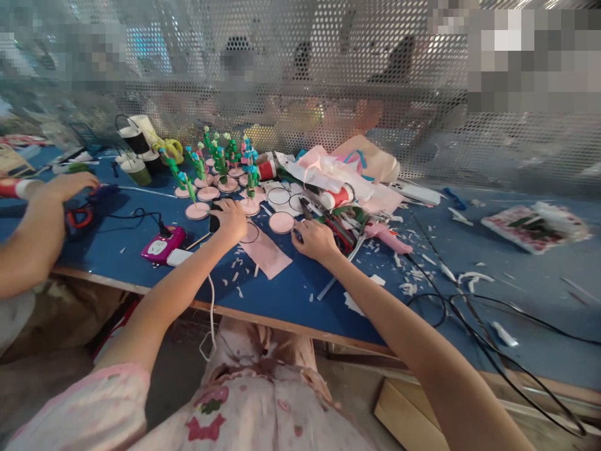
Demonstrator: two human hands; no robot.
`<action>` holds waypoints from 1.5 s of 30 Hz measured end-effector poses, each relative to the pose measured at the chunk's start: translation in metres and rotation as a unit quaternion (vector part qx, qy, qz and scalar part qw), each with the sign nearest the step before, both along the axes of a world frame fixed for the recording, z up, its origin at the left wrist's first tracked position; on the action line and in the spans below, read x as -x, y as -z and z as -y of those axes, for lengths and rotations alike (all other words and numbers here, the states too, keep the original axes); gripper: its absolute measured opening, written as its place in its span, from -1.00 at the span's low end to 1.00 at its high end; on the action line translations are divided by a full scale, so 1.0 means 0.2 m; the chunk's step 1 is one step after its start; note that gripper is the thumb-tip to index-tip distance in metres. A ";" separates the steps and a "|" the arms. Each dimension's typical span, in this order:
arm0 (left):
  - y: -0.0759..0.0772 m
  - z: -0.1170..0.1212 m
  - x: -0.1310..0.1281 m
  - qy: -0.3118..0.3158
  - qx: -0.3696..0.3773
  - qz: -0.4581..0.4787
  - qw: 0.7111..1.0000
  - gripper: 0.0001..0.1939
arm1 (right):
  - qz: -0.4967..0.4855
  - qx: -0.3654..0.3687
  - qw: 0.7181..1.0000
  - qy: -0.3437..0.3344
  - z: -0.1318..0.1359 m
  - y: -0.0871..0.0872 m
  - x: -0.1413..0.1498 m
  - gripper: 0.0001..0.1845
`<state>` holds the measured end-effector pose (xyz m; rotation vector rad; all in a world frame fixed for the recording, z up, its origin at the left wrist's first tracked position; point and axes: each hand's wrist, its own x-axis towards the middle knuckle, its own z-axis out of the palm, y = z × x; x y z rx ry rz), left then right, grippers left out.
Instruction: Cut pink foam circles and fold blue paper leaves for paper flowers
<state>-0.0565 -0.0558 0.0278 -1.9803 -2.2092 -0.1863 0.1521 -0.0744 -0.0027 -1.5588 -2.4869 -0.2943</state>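
1. Head view: blue worktop with a wooden edge, littered with white scraps.
2. Left hand: palm down, lying over a flat black rectangular object. Fingers bent forward, tips partly hidden; cannot tell whether they grip it.
3. Right hand: low at the near side of a round pale-pink disc. Fingers curled, close together; a small dark bit shows at the tips, and whether it is held I cannot tell.
4. The disc lies flat between both hands. Nearer the person, a pale-pink rectangular sheet lies slantwise.
5. Beyond the left hand: a cluster of green stemmed ornaments with blue and pale flower tops, upright on round pink bases.
6. Right of the right hand: a pink glue gun with a black cord, beside heaped papers and tools.
7. Left: a magenta box with a white face print, black plug in its top.
8. Far left: a co-worker's hand, near red-handled scissors.
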 end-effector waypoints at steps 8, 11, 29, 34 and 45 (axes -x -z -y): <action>-0.04 0.00 0.00 0.061 0.070 -0.038 0.995 -0.46 | -0.006 0.003 1.000 0.020 -0.01 0.00 0.01 -0.64; -0.06 0.02 0.00 0.081 0.094 -0.045 0.991 -0.38 | -0.006 0.001 1.000 0.024 -0.02 0.00 0.01 -0.66; -0.04 -0.10 0.08 0.041 0.208 0.021 0.977 -0.37 | -0.043 -0.047 0.997 0.041 -0.04 0.02 -0.01 -0.68; -0.10 -0.12 0.11 0.089 0.249 0.037 0.964 -0.29 | -0.119 -0.149 0.979 0.072 -0.06 0.00 -0.06 -0.78; -0.13 -0.07 0.04 0.241 0.137 0.073 0.958 -0.64 | -0.148 -0.095 0.975 0.138 -0.02 -0.09 -0.25 -0.81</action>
